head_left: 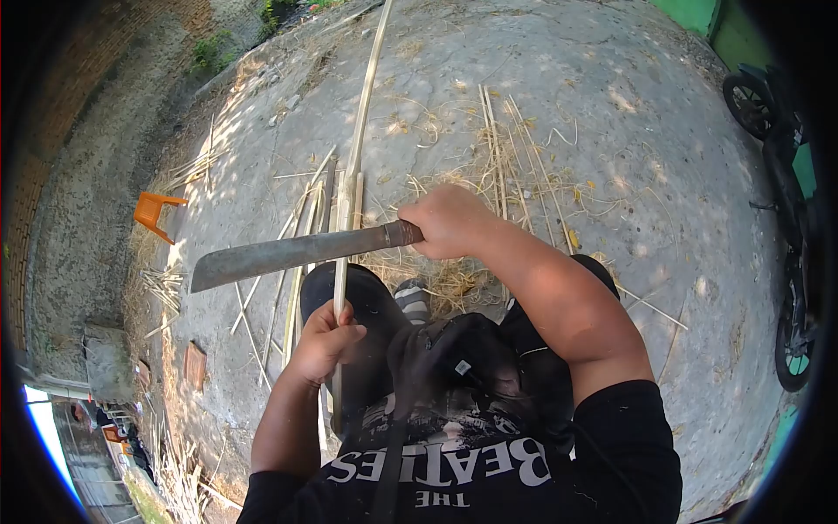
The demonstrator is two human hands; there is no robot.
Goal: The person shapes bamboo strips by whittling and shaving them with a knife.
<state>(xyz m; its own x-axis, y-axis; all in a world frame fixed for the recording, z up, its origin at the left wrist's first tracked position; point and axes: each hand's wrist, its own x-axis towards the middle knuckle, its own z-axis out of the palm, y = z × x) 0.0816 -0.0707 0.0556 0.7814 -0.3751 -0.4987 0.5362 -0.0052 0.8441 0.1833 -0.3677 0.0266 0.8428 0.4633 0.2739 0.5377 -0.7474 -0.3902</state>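
My right hand (449, 223) is closed around the dark handle of a machete (292, 254). Its long, wide blade points left and crosses over a pale bamboo strip (360, 122); whether the edge touches the strip, I cannot tell. Below the blade, my left hand (330, 343) grips that strip, with the thumb lying across it. The strip runs from beside my body up past the top of the view. Under it, beyond my left knee, stand a few short wooden pieces (359, 196).
More bamboo strips (292, 297) lie to the left, and thin sticks (494, 148) lie ahead on the concrete ground (646, 201). Curly shavings (449, 284) are scattered around my feet. An orange plastic chair (157, 214) is at the left; a motorcycle (786, 192) stands at the right.
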